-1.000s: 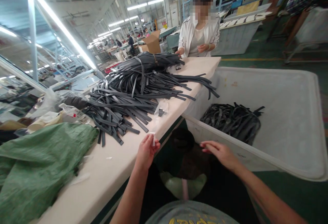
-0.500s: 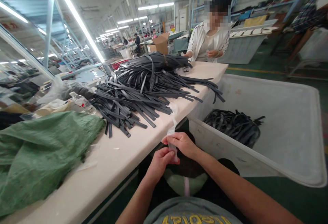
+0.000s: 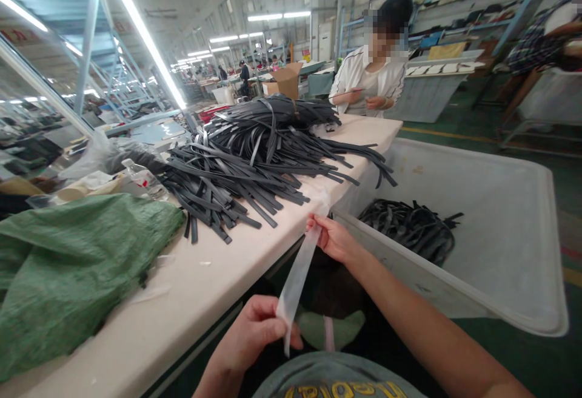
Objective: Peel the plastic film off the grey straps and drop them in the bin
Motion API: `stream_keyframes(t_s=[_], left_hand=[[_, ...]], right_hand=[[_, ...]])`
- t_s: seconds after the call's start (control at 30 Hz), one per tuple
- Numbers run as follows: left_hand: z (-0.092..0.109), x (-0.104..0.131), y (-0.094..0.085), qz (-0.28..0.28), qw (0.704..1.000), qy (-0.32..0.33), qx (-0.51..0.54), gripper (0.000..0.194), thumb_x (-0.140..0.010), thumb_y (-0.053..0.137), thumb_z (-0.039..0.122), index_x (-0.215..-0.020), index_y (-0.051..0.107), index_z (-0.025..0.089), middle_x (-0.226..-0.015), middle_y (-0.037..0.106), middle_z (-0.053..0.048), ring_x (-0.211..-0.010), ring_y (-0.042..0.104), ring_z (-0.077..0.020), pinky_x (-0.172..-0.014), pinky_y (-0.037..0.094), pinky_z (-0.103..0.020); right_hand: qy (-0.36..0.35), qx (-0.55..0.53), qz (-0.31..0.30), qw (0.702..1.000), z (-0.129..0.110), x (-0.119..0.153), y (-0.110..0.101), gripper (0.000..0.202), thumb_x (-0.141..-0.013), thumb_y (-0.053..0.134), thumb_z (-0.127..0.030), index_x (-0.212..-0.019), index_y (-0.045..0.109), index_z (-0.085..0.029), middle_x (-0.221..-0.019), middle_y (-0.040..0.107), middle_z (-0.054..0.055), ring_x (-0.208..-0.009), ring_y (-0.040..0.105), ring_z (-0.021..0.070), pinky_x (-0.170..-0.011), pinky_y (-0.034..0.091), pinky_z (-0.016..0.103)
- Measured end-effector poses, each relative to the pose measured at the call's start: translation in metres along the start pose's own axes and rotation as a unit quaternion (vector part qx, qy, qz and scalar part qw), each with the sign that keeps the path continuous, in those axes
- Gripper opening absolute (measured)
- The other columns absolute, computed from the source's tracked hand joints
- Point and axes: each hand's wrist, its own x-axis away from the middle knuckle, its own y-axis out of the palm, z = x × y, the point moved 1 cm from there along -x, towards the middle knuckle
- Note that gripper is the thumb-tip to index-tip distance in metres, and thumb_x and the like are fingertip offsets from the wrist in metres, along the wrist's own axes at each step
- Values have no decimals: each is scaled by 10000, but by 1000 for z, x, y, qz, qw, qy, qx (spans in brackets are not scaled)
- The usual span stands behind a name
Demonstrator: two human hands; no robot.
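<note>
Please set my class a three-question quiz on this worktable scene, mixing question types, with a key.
1. True or false: the left hand and right hand both hold the translucent strip.
2. What colour is the crumpled sheet on the table? A) red; B) green; C) yellow.
3. Which hand is nearer the white bin containing dark bands?

Key: 1. True. 2. B. 3. The right hand.

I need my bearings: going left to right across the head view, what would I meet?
Green sheet → left hand holding the lower part of a translucent strip → right hand holding it farther up → dark strips inside the white bin.
</note>
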Motion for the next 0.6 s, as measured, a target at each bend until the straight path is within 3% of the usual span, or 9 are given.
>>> stream_keyframes(t_s=[0.13, 0.23, 0.33, 0.4, 0.5, 0.6], left_hand=[[2, 43, -17, -58, 997, -5, 50, 426, -625, 806, 563, -455, 669, 198, -489, 635, -86, -509, 634, -243, -614, 501, -374], [-4, 44, -21, -36, 993, 20, 112, 454, -648, 806, 535, -425, 601, 197, -399, 550, -40, -425, 588, -197, -571, 494, -351], [-26, 15, -16, 25, 976, 10, 216, 392, -640, 842, 474, -543, 614, 170, -436, 547, 3, -408, 548, -133, -546, 484, -291], [-49, -11, -12, 93, 951, -45, 293, 390, -588, 890, 429, -647, 622, 151, -559, 615, 7, -473, 577, -105, -564, 494, -250], [-84, -44, -7, 187, 899, -124, 376, 386, -617, 890, 375, -758, 617, 142, -695, 670, 4, -585, 641, -104, -647, 535, -247], [-106, -63, -1, 244, 863, -144, 419, 286, -734, 817, 324, -826, 612, 147, -726, 688, -5, -616, 666, -114, -674, 549, -257]], right_hand=[[15, 95, -22, 995, 12, 26, -18, 227, -959, 466, -365, -1062, 603, -217, -917, 728, 23, -793, 701, 130, -786, 573, 272], [85, 246, -49, 964, 39, 47, -37, 309, -905, 531, -470, -959, 634, -184, -807, 724, 46, -684, 696, 157, -708, 576, 311], [127, 443, -60, 886, 60, 58, -54, 344, -783, 675, -471, -659, 634, -153, -557, 655, 54, -542, 648, 194, -590, 531, 309], [97, 563, -43, 819, 59, 56, -57, 315, -722, 726, -382, -540, 605, -156, -514, 628, 65, -576, 647, 228, -619, 506, 323], [-7, 680, -3, 733, 35, 39, -40, 215, -818, 622, -343, -710, 699, -173, -756, 717, 97, -800, 671, 266, -754, 484, 346], [-125, 724, 10, 679, 3, 4, 3, 274, -939, 475, -334, -1040, 697, -209, -1094, 709, 91, -999, 642, 250, -885, 458, 336]])
